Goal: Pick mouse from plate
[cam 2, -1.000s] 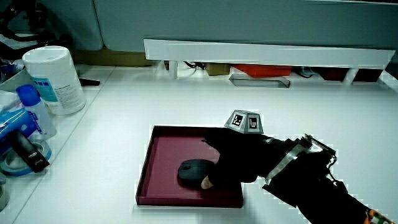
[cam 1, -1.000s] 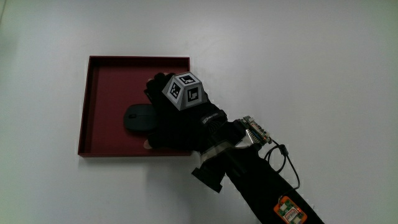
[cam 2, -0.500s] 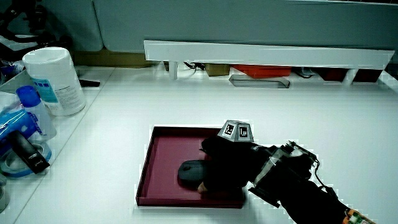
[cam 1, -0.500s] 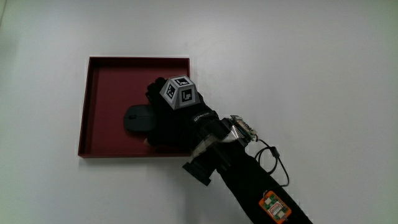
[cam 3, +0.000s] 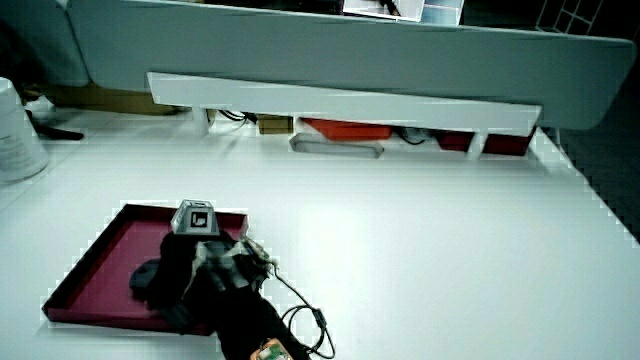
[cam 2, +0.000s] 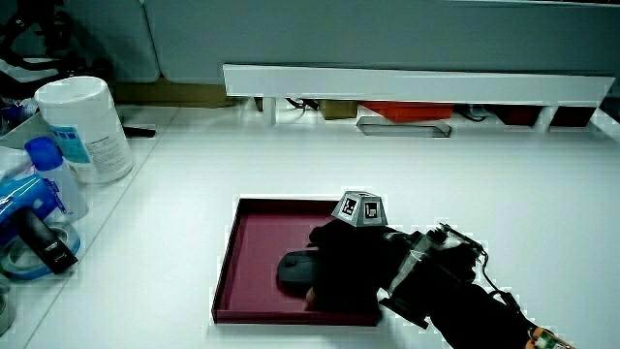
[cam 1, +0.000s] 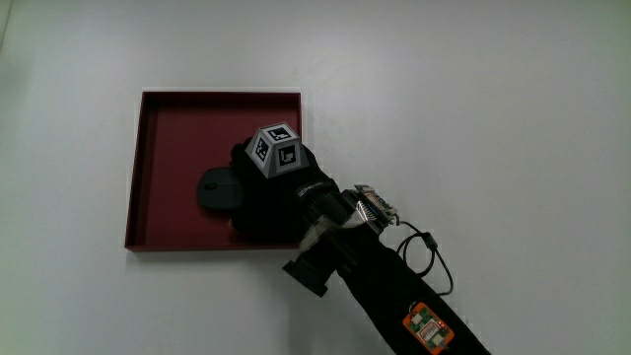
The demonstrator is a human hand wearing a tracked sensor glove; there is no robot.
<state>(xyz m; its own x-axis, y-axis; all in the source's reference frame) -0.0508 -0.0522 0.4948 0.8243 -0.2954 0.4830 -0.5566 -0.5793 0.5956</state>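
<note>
A dark grey mouse (cam 1: 210, 189) lies in a shallow dark red square plate (cam 1: 138, 168) on the white table. The gloved hand (cam 1: 258, 192) rests over the part of the mouse nearer the forearm, fingers curled down around it, patterned cube (cam 1: 278, 150) on its back. In both side views the mouse (cam 2: 291, 269) (cam 3: 145, 278) pokes out from under the hand (cam 2: 339, 267) (cam 3: 185, 265), still resting on the plate (cam 2: 232, 262) (cam 3: 90, 265). A thumb tip shows at the mouse's nearer side. Much of the mouse is hidden by the glove.
A white tub (cam 2: 85, 124), a blue bottle (cam 2: 48, 174) and other clutter stand at the table's edge beside the plate. A low white partition (cam 2: 417, 85) (cam 3: 340, 100) runs farther from the person. A thin cable (cam 1: 424, 261) loops off the forearm.
The hand and forearm have slid a little farther over the plate toward the mouse, covering more of it. The mouse and plate have not moved.
</note>
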